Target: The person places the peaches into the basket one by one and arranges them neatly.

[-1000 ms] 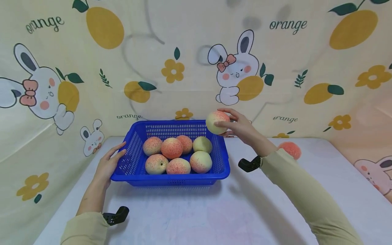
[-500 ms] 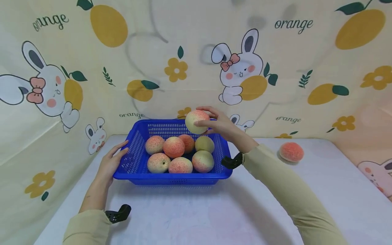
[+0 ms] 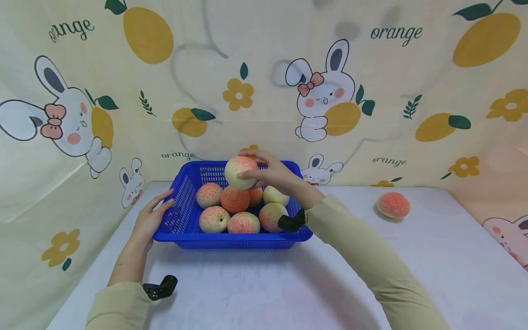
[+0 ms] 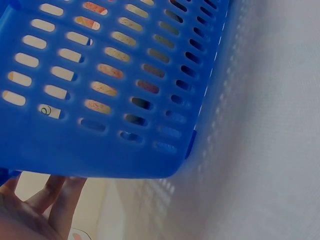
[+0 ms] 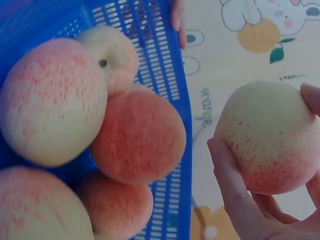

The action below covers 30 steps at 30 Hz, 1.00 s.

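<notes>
A peach (image 3: 240, 173), pale yellow with a pink-red blush, is held between the thumb and fingers of my right hand (image 3: 270, 172) above the back of the blue basket (image 3: 239, 238). In the right wrist view the held peach (image 5: 270, 140) is level with the basket's far side. Below it, several more peaches lie in the basket, among them a redder peach (image 3: 235, 200) and one with a dark stem hole (image 3: 214, 219). My left hand (image 3: 148, 222) grips the basket's left rim; in the left wrist view its fingers (image 4: 65, 205) reach behind that rim.
One pink-red peach (image 3: 393, 205) lies on the white table (image 3: 231, 284) to the right of the basket. A printed cloth (image 3: 264, 91) with rabbits and oranges hangs behind the table. Black wrist devices (image 3: 161, 288) are worn on both arms.
My right hand has carried the peach leftward from the basket's right back corner to over its middle, slightly lower now. The left hand stays at the rim.
</notes>
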Available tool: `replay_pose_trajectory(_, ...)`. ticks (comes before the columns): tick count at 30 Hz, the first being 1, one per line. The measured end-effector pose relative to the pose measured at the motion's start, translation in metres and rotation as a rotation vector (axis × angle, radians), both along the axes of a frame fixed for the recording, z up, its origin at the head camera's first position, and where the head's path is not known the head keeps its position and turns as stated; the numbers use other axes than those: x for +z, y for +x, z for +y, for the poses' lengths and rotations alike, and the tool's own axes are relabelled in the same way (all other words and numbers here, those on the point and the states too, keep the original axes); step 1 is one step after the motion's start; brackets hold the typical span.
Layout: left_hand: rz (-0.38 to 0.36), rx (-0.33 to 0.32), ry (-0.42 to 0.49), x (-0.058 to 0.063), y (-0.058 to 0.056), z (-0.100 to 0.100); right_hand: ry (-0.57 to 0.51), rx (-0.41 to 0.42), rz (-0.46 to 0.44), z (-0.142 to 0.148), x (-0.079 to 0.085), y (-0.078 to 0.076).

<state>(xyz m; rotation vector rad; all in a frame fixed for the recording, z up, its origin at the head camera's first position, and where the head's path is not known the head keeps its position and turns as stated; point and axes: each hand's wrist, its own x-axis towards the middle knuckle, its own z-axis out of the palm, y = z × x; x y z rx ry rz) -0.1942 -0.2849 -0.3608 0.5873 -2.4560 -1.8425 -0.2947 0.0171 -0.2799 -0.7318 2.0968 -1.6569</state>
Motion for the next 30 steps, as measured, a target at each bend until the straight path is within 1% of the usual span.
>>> replay_pose_trajectory(4,-0.001,0.003,0.004,0.0,0.001,0.0,-0.012,0.05,-0.035,-0.013,-0.002,0.003)
replay_pose_trajectory(7,0.006,-0.003,0.009,0.001,0.001,-0.001,-0.004,0.078,-0.036,-0.022,-0.003,0.005)
replay_pose_trajectory(11,0.014,-0.013,0.014,0.001,0.001,-0.001,0.036,0.104,-0.034,-0.031,-0.005,0.008)
replay_pose_trajectory(15,0.023,-0.008,0.015,0.001,0.001,0.0,0.068,0.127,-0.047,-0.04,-0.008,0.011)
replay_pose_trajectory(19,0.025,-0.001,0.001,0.001,0.001,0.002,0.1,0.165,-0.04,-0.051,-0.013,0.013)
replay_pose_trajectory(21,0.019,0.0,-0.001,0.001,0.0,0.003,0.122,0.202,-0.026,-0.058,-0.016,0.014)
replay_pose_trajectory(24,0.016,0.0,-0.004,0.001,0.0,0.002,0.19,0.271,0.032,-0.068,-0.019,0.015)
replay_pose_trajectory(27,0.009,-0.003,0.001,0.0,0.0,0.001,0.241,0.348,0.046,-0.076,-0.019,0.016)
replay_pose_trajectory(30,0.004,-0.005,0.004,0.0,0.0,0.0,0.269,0.412,0.026,-0.083,-0.017,0.018)
